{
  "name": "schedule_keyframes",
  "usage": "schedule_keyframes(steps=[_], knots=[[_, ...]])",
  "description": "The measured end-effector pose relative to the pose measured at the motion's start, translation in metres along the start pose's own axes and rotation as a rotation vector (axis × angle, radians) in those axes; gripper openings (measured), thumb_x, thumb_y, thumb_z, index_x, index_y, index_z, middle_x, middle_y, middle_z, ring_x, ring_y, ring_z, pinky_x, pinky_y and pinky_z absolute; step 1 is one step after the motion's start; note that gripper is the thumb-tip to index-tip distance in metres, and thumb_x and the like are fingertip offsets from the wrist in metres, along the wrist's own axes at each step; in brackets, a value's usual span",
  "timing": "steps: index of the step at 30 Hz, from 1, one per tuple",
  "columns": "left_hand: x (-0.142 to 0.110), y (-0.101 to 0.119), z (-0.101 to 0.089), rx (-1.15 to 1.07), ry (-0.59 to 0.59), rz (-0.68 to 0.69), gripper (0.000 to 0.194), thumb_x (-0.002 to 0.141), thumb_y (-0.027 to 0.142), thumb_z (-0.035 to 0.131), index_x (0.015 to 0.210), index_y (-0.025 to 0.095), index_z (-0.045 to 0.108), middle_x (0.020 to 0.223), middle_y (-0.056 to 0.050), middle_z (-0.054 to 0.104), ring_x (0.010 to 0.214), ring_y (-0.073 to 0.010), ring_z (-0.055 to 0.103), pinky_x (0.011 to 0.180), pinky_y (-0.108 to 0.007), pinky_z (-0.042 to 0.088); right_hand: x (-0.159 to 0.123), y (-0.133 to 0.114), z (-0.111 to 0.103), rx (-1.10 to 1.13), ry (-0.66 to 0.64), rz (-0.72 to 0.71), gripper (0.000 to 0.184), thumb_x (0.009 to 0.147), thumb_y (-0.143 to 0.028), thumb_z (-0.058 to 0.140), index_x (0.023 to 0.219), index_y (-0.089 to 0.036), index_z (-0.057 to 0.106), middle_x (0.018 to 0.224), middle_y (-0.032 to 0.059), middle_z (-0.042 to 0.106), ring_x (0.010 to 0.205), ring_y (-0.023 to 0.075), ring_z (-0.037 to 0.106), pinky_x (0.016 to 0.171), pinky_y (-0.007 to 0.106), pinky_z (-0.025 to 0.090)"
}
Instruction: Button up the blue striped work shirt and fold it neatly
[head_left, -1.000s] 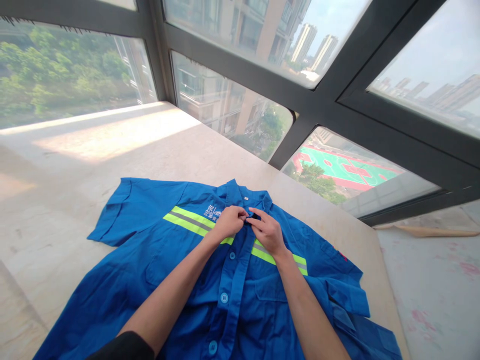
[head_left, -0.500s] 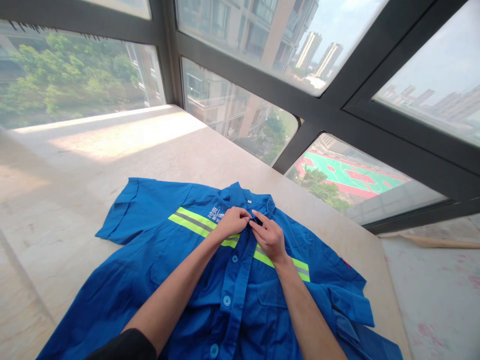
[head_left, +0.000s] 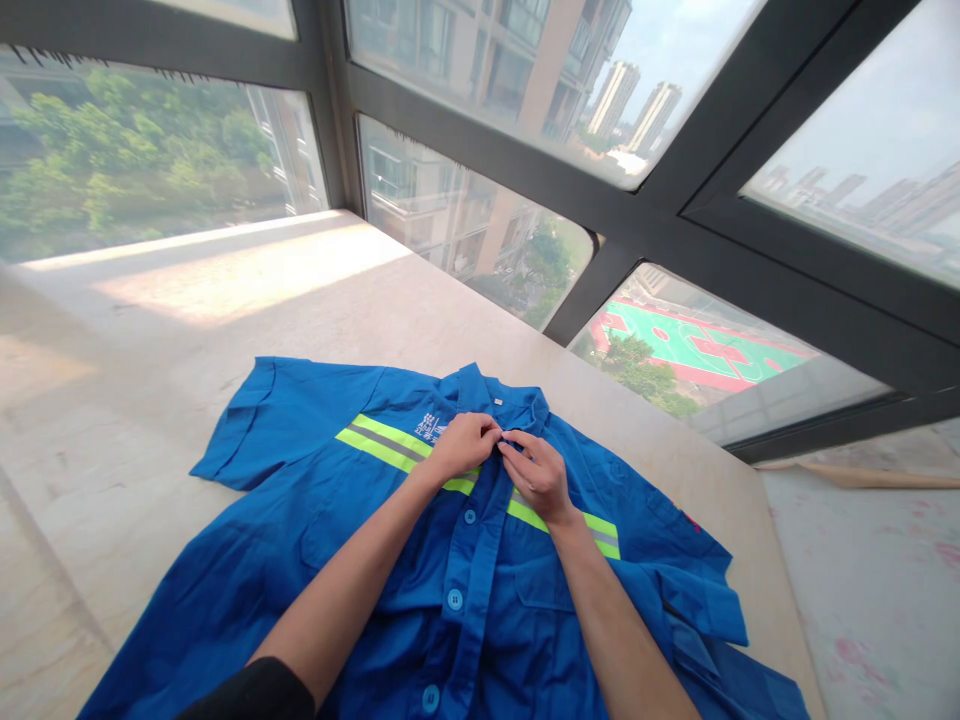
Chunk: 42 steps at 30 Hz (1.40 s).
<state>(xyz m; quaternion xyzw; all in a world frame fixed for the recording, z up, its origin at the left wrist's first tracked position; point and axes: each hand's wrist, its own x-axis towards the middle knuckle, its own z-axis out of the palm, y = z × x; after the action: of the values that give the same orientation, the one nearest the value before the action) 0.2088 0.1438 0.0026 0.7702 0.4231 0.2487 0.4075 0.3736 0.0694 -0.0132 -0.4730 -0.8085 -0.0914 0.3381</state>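
A blue short-sleeved work shirt (head_left: pixel 330 530) with yellow-and-grey reflective bands lies front up, its collar (head_left: pixel 474 385) pointing away from me. My left hand (head_left: pixel 466 445) pinches the front placket just below the collar. Fingertip to fingertip with it, my right hand (head_left: pixel 536 472) pinches the edge of the same placket from the other side. Whatever sits between the fingertips is hidden. Farther down the front, several blue buttons show, among them a button (head_left: pixel 454 600) outside its buttonhole edge. White lettering (head_left: pixel 427 428) is partly covered by my left hand.
The shirt rests on a pale marble-like ledge (head_left: pixel 172 360) with a sunlit patch near the corner. Dark window frames (head_left: pixel 660 215) border it at the back and right. A whitish surface with faint pink flowers (head_left: pixel 862 580) lies at the right.
My right hand's fingers have closed in, its index finger now lower and nearer the left fingertips. The shirt and my left hand stay about where they were.
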Motion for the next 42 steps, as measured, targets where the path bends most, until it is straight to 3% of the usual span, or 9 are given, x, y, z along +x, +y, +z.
schedule_keyframes(steps=[6, 11, 18, 26, 31, 34, 37, 42], knots=[[0.001, -0.003, 0.004, 0.021, 0.047, -0.081, 0.023, 0.085, 0.019, 0.05, 0.08, 0.015, 0.072, 0.082, -0.007, 0.073, 0.079, -0.0182, 0.065, 0.073, -0.026, 0.045, 0.001, 0.002, 0.006, 0.04, -0.063, -0.023, 0.022, 0.093, -0.017, 0.053, 0.096, -0.021, 0.074, 0.114, 0.0092, 0.07, 0.081, 0.0178, 0.065, 0.073, 0.034, 0.053], [0.003, -0.004, -0.001, -0.098, -0.065, -0.16, 0.024, 0.088, 0.026, 0.049, 0.079, 0.015, 0.068, 0.064, -0.002, 0.064, 0.062, -0.015, 0.06, 0.061, -0.024, 0.045, 0.001, 0.001, 0.008, 0.12, -0.027, -0.015, 0.022, 0.093, -0.014, 0.053, 0.103, -0.02, 0.071, 0.122, 0.0107, 0.066, 0.105, 0.0215, 0.065, 0.086, 0.036, 0.055], [0.004, -0.008, -0.003, -0.227, -0.176, -0.202, 0.021, 0.087, 0.027, 0.045, 0.079, 0.014, 0.06, 0.061, 0.001, 0.057, 0.054, -0.0128, 0.056, 0.053, -0.022, 0.042, 0.003, -0.003, 0.006, 0.09, 0.07, 0.116, 0.014, 0.092, -0.021, 0.057, 0.099, -0.019, 0.07, 0.127, 0.0148, 0.058, 0.073, 0.0145, 0.062, 0.074, 0.034, 0.057], [0.003, 0.001, 0.0, 0.021, -0.085, -0.152, 0.02, 0.086, 0.02, 0.048, 0.079, 0.015, 0.066, 0.078, -0.004, 0.068, 0.074, -0.0168, 0.06, 0.068, -0.026, 0.043, 0.003, -0.001, 0.008, 0.13, -0.023, 0.196, 0.012, 0.093, -0.025, 0.057, 0.096, -0.018, 0.067, 0.135, 0.0158, 0.054, 0.082, 0.0171, 0.065, 0.081, 0.036, 0.056], [0.002, 0.001, 0.0, 0.029, -0.044, -0.104, 0.013, 0.084, 0.017, 0.054, 0.081, 0.016, 0.067, 0.078, -0.003, 0.069, 0.076, -0.0164, 0.062, 0.071, -0.025, 0.044, 0.003, 0.0, 0.01, 0.163, -0.053, 0.222, 0.012, 0.093, -0.021, 0.054, 0.09, -0.018, 0.065, 0.133, 0.0151, 0.055, 0.09, 0.0184, 0.066, 0.087, 0.037, 0.054], [0.0, 0.002, 0.001, 0.124, 0.004, -0.043, 0.011, 0.083, 0.013, 0.056, 0.084, 0.016, 0.067, 0.085, -0.005, 0.07, 0.084, -0.0181, 0.063, 0.076, -0.026, 0.045, 0.002, 0.0, 0.011, 0.201, -0.012, 0.266, 0.012, 0.094, -0.022, 0.053, 0.09, -0.019, 0.064, 0.125, 0.0142, 0.058, 0.106, 0.022, 0.062, 0.086, 0.036, 0.055], [-0.002, 0.003, 0.001, 0.255, 0.029, -0.029, 0.011, 0.086, 0.017, 0.056, 0.088, 0.018, 0.067, 0.09, -0.005, 0.07, 0.089, -0.0202, 0.063, 0.079, -0.029, 0.045, 0.002, 0.001, 0.01, 0.258, 0.063, 0.338, 0.011, 0.094, -0.023, 0.054, 0.095, -0.018, 0.064, 0.12, 0.0136, 0.059, 0.1, 0.0201, 0.063, 0.077, 0.032, 0.057], [-0.004, 0.002, 0.001, 0.372, 0.095, -0.036, 0.013, 0.088, 0.022, 0.056, 0.097, 0.021, 0.065, 0.095, -0.004, 0.068, 0.089, -0.0201, 0.063, 0.077, -0.029, 0.046, 0.003, 0.004, 0.01, 0.247, 0.181, 0.397, 0.017, 0.096, -0.023, 0.048, 0.105, -0.018, 0.062, 0.109, 0.0116, 0.063, 0.104, 0.0207, 0.06, 0.082, 0.035, 0.055]])
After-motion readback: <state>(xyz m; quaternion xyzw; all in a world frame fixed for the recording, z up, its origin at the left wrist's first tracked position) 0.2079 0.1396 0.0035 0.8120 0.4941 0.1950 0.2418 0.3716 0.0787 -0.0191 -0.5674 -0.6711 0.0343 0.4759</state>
